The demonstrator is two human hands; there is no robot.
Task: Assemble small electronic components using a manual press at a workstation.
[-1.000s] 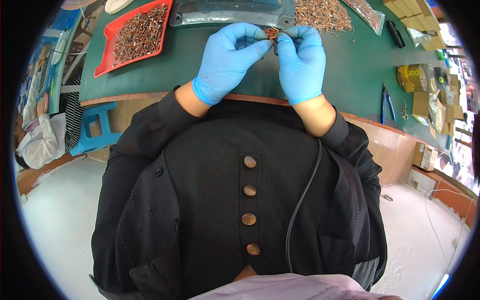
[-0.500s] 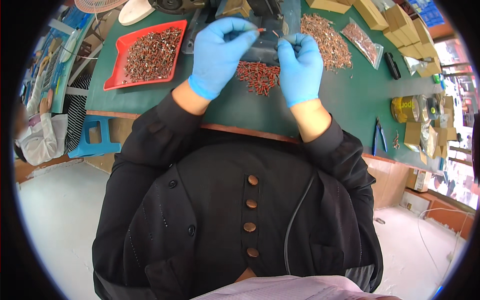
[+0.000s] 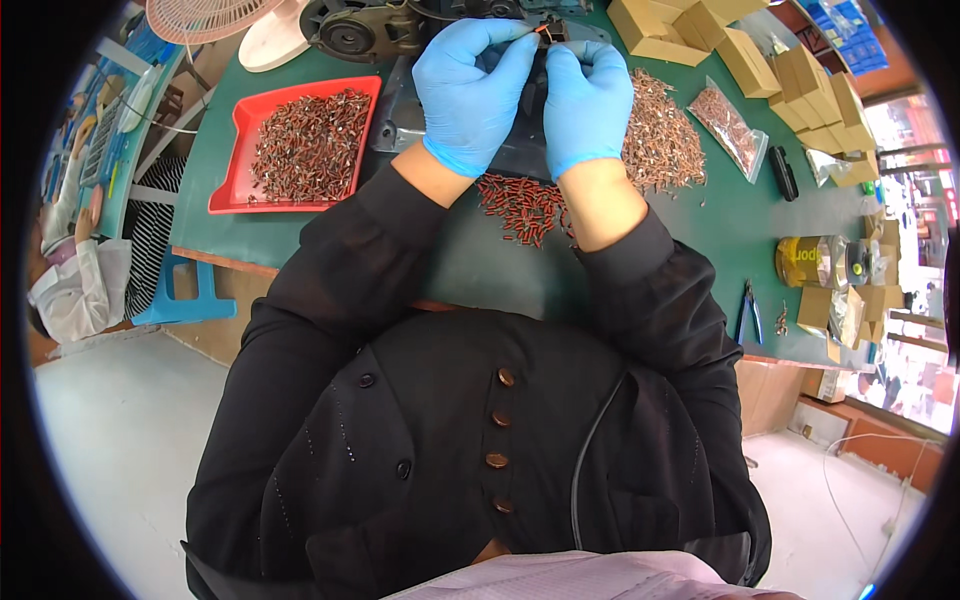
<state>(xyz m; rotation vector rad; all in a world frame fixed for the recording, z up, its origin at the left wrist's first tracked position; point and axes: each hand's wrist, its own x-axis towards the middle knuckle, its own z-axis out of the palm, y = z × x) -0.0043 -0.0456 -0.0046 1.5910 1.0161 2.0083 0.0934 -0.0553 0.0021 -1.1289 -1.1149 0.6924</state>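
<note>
Both of my hands wear blue gloves and are raised at the dark bench machine (image 3: 553, 32) at the far edge of the table. Between the thumb and forefinger of my left hand (image 3: 470, 100) is a small red sleeve (image 3: 541, 30), held right at the machine's working point. My right hand (image 3: 588, 112) is closed in a pinch just beside it; whatever lies in its fingertips is hidden. Below my wrists lies a pile of small red sleeves (image 3: 522, 207). To the right of my right hand spreads a heap of small copper-coloured metal pieces (image 3: 665, 140).
A red tray (image 3: 238, 165) of red-and-metal pieces stands left, near a pink fan (image 3: 205, 18). At right are a filled plastic bag (image 3: 728, 130), cardboard boxes (image 3: 800, 85), a black object (image 3: 783, 174), blue-handled pliers (image 3: 749, 312) and a jar (image 3: 805, 262). Another person (image 3: 85, 280) sits far left.
Both hands have moved away from me, up to the machine, and closer together. The thin copper-coloured piece seen earlier at my right fingertips is now out of sight.
</note>
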